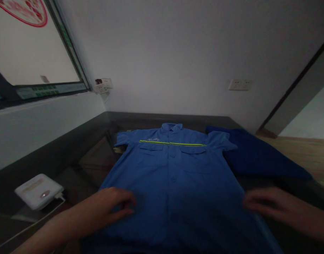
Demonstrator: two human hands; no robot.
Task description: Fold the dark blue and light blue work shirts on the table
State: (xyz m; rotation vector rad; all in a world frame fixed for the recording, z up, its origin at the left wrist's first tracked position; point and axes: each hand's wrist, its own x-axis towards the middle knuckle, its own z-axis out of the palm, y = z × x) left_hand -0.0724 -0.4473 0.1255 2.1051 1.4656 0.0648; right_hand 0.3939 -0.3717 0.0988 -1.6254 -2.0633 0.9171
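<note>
A blue short-sleeved work shirt (156, 176) lies spread out face up, buttoned down the front, its collar toward the wall. A yellow-green stripe crosses its chest above two flap pockets. My left hand (115, 204) is over the left side of the shirt, fingers curved and thumb apart, with nothing seen in it. At the shirt's right edge is my right hand (267, 204), its fingers bent and smeared by motion. Whether it touches or pinches the cloth cannot be made out. The shirt's lower end is dark and runs out of view.
A dark glossy table (85, 165) carries the shirt. Right of it lies a folded darker blue cloth (257, 155), partly under the sleeve. At the left sits a white box-shaped device (39, 192) with a cable. Wall sockets (239, 85) and a window (35, 46) are behind.
</note>
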